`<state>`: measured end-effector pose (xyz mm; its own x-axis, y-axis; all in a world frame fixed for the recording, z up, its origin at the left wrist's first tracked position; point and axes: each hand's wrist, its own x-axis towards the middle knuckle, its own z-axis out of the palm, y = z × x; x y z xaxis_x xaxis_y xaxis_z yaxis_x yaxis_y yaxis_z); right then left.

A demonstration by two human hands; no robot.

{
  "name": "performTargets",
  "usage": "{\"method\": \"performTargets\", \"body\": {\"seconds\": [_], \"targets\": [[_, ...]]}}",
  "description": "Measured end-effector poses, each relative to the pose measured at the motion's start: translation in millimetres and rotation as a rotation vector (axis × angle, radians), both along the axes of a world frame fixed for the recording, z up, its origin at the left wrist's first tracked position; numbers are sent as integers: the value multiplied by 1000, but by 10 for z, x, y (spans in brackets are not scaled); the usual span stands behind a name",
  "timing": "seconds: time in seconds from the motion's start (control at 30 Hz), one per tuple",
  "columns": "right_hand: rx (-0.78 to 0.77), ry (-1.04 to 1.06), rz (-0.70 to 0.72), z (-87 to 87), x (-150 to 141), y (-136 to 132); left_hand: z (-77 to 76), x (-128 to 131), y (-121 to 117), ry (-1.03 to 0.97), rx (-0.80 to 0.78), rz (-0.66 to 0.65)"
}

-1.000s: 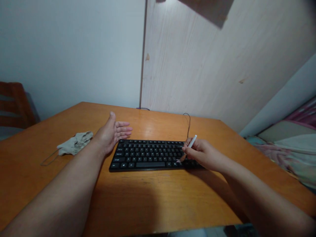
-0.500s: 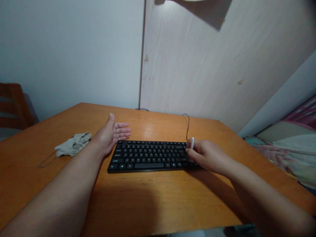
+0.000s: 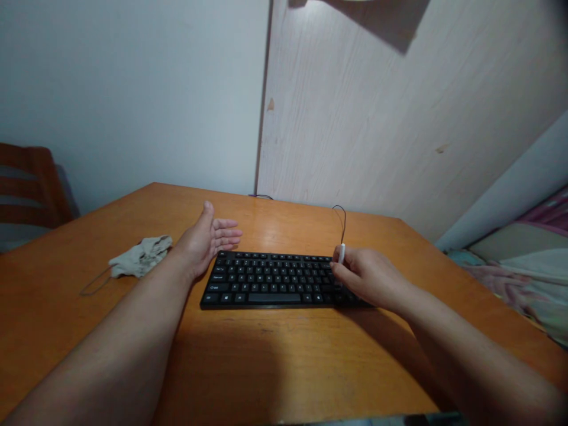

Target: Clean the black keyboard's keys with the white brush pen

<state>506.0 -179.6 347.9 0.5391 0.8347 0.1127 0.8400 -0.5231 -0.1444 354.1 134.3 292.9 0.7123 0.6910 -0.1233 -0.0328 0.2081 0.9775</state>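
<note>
A black keyboard (image 3: pixel 270 281) lies flat on the wooden table, its right end partly hidden by my right hand (image 3: pixel 366 275). The fingers of that hand are closed around a slim white stick-like object (image 3: pixel 341 254), held upright over the right-hand keys. Its lower end is hidden, so I cannot tell its exact kind. My left hand (image 3: pixel 202 242) rests at the keyboard's left end, fingers stretched out and thumb up, holding nothing. Left of that forearm lies a crumpled pale cloth item (image 3: pixel 139 257) with a thin loop.
The orange-brown table (image 3: pixel 261 367) reaches back to the wall and a pale wooden panel (image 3: pixel 346 118). A thin black cable (image 3: pixel 344 222) curves behind the keyboard. A wooden chair (image 3: pixel 31 183) stands at left; bedding (image 3: pixel 506 278) lies beyond the right edge.
My right hand has shifted slightly left over the keyboard with the white object. The left hand stays at the keyboard's left end. The whole view has moved a little.
</note>
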Motion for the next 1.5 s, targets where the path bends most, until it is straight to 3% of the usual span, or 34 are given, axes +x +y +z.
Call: {"method": "performTargets", "body": {"seconds": [0.83, 1.5], "targets": [[134, 245, 329, -60, -459, 825, -10, 5, -41, -36, -30, -35], [255, 396, 478, -179, -822, 1463, -2, -10, -44, -93, -157, -57]]}}
